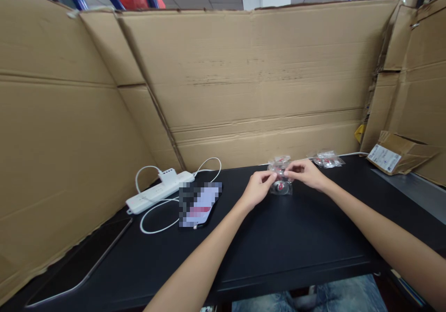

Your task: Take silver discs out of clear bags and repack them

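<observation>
Small clear plastic packets (pixel 280 188) with round, red-marked pieces inside lie in a short column on the black table, right of the middle. My left hand (pixel 258 187) is at their left side, thumb and fingertips pinched together at a packet's edge. From the right, my right hand (pixel 304 172) pinches the same packets, its fingertips close to the left ones. Fingers partly cover the middle packet, and what exactly the packets contain is too small to make out. A second group of similar clear packets (pixel 327 159) rests behind my right hand, near the cardboard wall.
Cardboard walls (pixel 258 79) enclose the black table (pixel 278 242) on three sides. At left are a white power strip (pixel 156 193) with cables, a phone (pixel 204 205) with a blurred screen and a dark tablet-like panel (pixel 83 261). An open cardboard box (pixel 400 154) stands at right.
</observation>
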`<action>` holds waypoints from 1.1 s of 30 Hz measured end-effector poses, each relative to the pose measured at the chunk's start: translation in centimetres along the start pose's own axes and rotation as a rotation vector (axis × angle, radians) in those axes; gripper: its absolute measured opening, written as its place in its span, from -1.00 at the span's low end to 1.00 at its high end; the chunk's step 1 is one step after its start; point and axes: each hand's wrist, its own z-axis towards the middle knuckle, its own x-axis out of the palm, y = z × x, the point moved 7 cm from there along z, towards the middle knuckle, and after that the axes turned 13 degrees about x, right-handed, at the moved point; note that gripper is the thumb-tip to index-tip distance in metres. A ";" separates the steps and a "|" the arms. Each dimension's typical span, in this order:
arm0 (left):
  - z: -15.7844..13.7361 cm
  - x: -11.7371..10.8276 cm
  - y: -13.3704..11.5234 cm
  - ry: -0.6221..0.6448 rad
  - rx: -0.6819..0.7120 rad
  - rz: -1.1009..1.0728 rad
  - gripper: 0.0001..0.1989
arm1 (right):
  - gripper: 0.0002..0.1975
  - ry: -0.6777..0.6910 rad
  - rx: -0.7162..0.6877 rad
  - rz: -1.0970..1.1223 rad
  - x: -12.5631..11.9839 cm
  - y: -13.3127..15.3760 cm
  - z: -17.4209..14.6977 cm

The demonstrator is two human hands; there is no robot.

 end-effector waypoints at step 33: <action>0.2 -1.5 -0.5 -0.212 -0.044 -0.268 -0.81 | -0.86 -0.119 -0.018 0.204 -0.9 0.1 -0.2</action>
